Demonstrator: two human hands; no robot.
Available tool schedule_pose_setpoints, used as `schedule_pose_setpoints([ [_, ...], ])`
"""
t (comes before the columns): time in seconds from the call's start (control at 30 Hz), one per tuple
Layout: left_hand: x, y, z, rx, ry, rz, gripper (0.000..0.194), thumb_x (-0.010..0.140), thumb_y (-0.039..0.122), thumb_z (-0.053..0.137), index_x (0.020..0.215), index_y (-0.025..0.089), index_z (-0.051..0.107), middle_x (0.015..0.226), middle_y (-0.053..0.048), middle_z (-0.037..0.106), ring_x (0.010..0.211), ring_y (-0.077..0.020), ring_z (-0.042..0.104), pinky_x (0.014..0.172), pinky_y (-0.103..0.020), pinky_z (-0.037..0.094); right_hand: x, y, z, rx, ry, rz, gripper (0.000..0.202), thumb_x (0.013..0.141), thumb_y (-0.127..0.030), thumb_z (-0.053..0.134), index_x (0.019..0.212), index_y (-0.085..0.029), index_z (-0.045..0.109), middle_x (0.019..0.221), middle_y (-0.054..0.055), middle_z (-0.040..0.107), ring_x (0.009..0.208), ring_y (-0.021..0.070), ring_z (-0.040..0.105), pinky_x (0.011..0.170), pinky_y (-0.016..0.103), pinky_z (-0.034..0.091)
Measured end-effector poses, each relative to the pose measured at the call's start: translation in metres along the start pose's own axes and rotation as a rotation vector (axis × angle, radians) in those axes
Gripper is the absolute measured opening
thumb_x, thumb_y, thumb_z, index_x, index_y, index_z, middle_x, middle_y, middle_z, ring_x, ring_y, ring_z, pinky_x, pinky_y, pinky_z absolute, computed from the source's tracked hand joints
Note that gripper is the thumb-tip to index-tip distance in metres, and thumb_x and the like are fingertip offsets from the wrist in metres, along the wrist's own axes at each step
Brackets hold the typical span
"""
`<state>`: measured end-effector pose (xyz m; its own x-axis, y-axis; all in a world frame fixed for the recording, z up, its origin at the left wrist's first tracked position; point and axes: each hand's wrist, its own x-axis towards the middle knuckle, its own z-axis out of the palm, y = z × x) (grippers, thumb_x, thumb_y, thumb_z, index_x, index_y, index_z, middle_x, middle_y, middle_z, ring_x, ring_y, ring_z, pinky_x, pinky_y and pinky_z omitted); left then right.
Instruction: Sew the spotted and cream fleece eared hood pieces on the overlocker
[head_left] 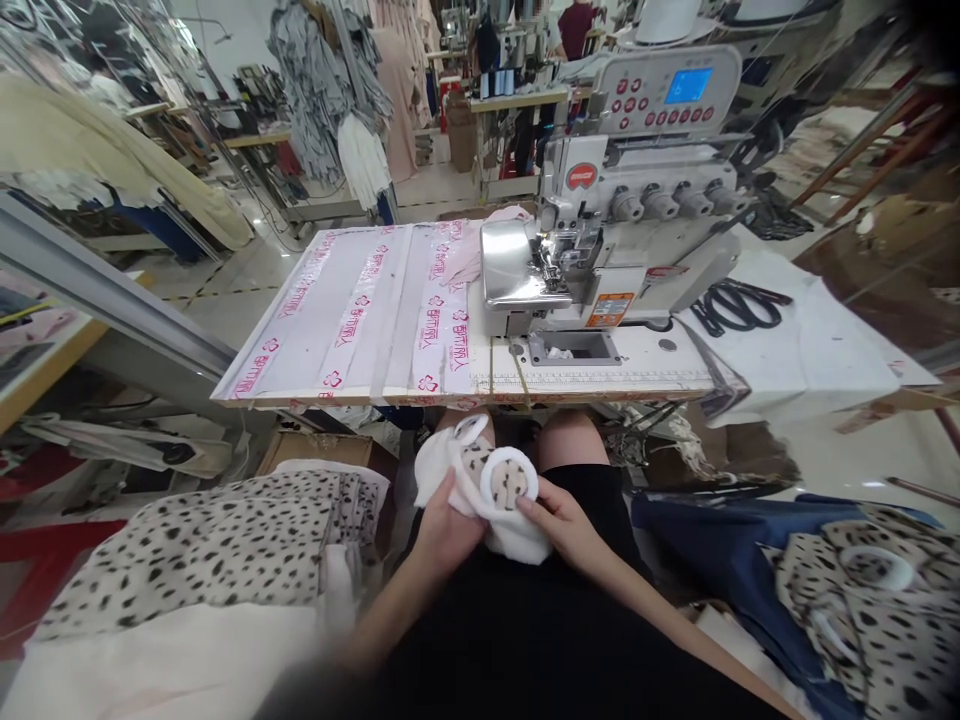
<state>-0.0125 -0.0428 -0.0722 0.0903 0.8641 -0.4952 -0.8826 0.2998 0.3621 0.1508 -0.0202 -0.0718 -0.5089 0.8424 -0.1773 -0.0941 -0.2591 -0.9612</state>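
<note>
Over my lap I hold a white fluffy fabric piece with spotted beige patches and a round white-rimmed ear shape on it. My left hand is closed on its left side, thumb on top. At the right edge of the round part, my right hand pinches the fabric between thumb and fingers. Beyond my knees stands an overlock sewing machine on a white table; both hands are below the table's front edge and apart from it.
To my left lies a stack of black-spotted cream fabric. On my right, spotted pieces with white rings rest on dark blue cloth. Black cord-like loops lie right of the machine. Grey garments hang farther back.
</note>
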Motion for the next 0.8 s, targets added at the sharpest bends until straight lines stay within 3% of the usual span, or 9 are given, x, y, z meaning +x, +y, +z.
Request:
schedule_pose_setpoints([
  [0.13,0.011,0.021,-0.004,-0.111,0.040,0.001,0.040,0.077,0.042,0.051,0.107,0.015,0.056,0.114,-0.010,0.058,0.120,-0.0244,0.041,0.105,-0.042,0.026,-0.009,0.011,-0.007,0.099,0.111,0.047,0.031,0.077,-0.041,0.059,0.099,-0.020,0.065,0.090,0.004,0.066,0.083,0.0202,0.057,0.077,0.031,0.044],
  [0.23,0.014,0.028,-0.002,-0.085,0.107,0.024,0.034,0.079,0.034,0.052,0.105,0.013,0.056,0.105,-0.012,0.063,0.114,-0.0232,0.048,0.105,-0.041,0.028,-0.012,0.017,-0.013,0.180,0.221,0.090,0.033,0.075,-0.042,0.061,0.099,-0.020,0.065,0.087,0.004,0.067,0.079,0.0204,0.058,0.073,0.031,0.045],
  [0.33,0.011,0.028,0.001,-0.014,0.183,0.155,0.029,0.079,0.020,0.054,0.107,0.013,0.055,0.102,-0.010,0.064,0.106,-0.0199,0.054,0.102,-0.037,0.034,-0.012,0.021,-0.021,0.194,0.276,0.074,0.034,0.074,-0.043,0.062,0.100,-0.020,0.065,0.089,0.005,0.067,0.080,0.0216,0.058,0.074,0.032,0.045],
  [0.47,0.001,0.026,0.006,0.101,0.280,0.374,0.039,0.073,0.011,0.061,0.111,0.019,0.053,0.104,-0.006,0.063,0.105,-0.0184,0.055,0.098,-0.035,0.039,-0.008,0.027,-0.033,0.152,0.340,0.002,0.033,0.074,-0.040,0.063,0.100,-0.020,0.065,0.096,0.006,0.067,0.091,0.0248,0.056,0.083,0.035,0.042],
  [0.8,-0.009,0.018,0.009,0.233,0.339,0.455,0.039,0.069,0.014,0.067,0.106,0.020,0.055,0.105,-0.005,0.063,0.108,-0.0211,0.053,0.098,-0.039,0.039,0.004,0.026,-0.039,0.232,0.409,-0.030,0.038,0.071,-0.042,0.065,0.101,-0.020,0.065,0.101,0.008,0.066,0.097,0.0292,0.056,0.084,0.042,0.044],
])
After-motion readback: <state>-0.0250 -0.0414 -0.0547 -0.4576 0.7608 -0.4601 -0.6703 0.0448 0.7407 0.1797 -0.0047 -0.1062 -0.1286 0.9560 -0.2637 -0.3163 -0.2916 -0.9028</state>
